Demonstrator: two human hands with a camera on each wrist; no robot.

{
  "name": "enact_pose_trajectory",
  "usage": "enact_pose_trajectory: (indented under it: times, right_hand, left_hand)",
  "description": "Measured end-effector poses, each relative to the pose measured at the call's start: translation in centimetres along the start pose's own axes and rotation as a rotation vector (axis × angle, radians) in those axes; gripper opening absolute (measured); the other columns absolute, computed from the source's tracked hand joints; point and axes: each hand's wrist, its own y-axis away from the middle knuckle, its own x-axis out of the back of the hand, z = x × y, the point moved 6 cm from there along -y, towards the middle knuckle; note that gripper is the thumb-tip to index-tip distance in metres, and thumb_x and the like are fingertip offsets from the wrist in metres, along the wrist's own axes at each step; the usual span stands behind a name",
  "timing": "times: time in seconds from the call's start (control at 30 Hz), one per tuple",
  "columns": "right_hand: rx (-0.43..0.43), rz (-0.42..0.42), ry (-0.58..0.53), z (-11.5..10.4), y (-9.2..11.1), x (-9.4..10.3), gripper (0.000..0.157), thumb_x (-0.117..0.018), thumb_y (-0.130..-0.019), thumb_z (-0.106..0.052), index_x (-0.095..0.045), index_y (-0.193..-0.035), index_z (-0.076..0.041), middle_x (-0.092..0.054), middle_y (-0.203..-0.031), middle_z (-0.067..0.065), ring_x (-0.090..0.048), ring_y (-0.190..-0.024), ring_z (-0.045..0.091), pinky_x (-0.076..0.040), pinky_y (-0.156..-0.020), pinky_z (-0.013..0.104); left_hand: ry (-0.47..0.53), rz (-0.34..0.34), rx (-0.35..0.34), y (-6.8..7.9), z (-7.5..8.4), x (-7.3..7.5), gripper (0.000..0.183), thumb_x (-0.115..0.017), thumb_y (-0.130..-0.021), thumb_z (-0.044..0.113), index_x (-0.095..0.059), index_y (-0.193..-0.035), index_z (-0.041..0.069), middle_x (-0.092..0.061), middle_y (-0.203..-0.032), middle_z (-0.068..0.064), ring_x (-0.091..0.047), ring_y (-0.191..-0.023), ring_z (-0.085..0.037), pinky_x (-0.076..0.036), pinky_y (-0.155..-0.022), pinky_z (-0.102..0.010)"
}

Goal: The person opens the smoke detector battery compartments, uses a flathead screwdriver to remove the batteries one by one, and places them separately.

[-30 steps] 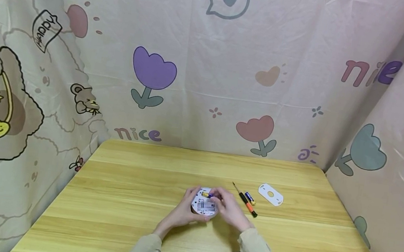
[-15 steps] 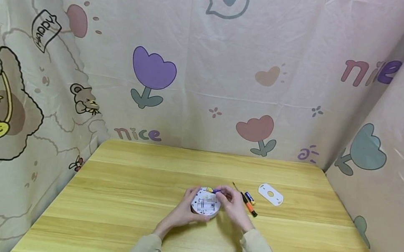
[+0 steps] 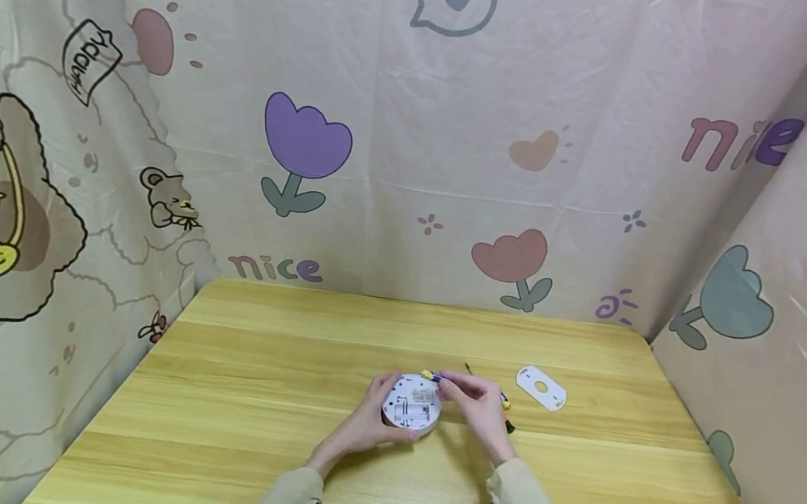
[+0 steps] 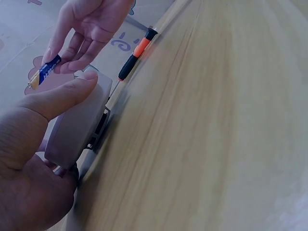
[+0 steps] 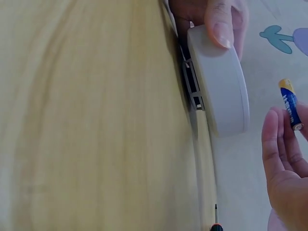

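Observation:
My left hand (image 3: 366, 422) grips a round white smoke detector (image 3: 410, 400) by its side, thumb on the near edge and fingers round the far side. Its back faces up, showing a battery compartment without batteries and a printed label. My right hand (image 3: 481, 409) pinches a small blue-and-yellow battery (image 5: 290, 103) between thumb and fingers. That battery is just above the detector's far right edge. In the left wrist view, the detector's pale side wall (image 4: 79, 122) is tilted, with a slotted part on its front near the tabletop.
Partly hidden behind my right hand lie a screwdriver (image 4: 139, 50) with a black-and-orange handle and another battery (image 3: 505, 402). Farther right is a white mounting plate (image 3: 550, 399) with a round hole. The wooden table (image 3: 268, 370) meets printed curtains at its back and sides.
My right hand has drawn the battery out from over the detector's back, up and to the right, now partly covering the screwdriver and loose battery. The left hand and detector stay put.

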Motion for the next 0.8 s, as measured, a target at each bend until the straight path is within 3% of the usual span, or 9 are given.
enact_pose_trajectory:
  times: [0.37,0.63,0.8]
  right_hand:
    - [-0.022,0.05,-0.041,0.1,0.0,1.4,0.033,-0.076,-0.084,0.0,-0.068,-0.114,0.011,-0.074,-0.103,0.028,-0.074,-0.078,0.01,-0.063,-0.081,0.023]
    - [-0.032,0.136,-0.101,0.1,0.0,2.5,0.038,-0.078,-0.081,0.004,-0.065,-0.114,0.016,-0.078,-0.087,0.0,-0.074,-0.076,0.009,-0.063,-0.08,0.022]
    - [-0.048,0.174,-0.113,0.2,0.0,3.6,0.038,-0.077,-0.081,0.005,-0.065,-0.115,0.016,-0.078,-0.087,-0.005,-0.074,-0.077,0.008,-0.063,-0.08,0.021]
  left_hand:
    - [-0.015,0.003,0.012,0.0,-0.2,0.0,0.113,-0.089,-0.075,0.027,-0.019,-0.159,0.0,-0.024,-0.158,-0.027,-0.037,-0.142,-0.048,-0.028,-0.118,-0.071]
    - [-0.017,0.008,0.006,-0.1,-0.2,0.0,0.113,-0.089,-0.075,0.026,-0.019,-0.159,-0.001,-0.024,-0.158,-0.027,-0.037,-0.142,-0.048,-0.027,-0.119,-0.07]
    - [-0.019,0.011,0.008,0.0,-0.2,0.0,0.113,-0.089,-0.074,0.026,-0.019,-0.159,-0.001,-0.024,-0.158,-0.028,-0.036,-0.142,-0.049,-0.027,-0.119,-0.07]
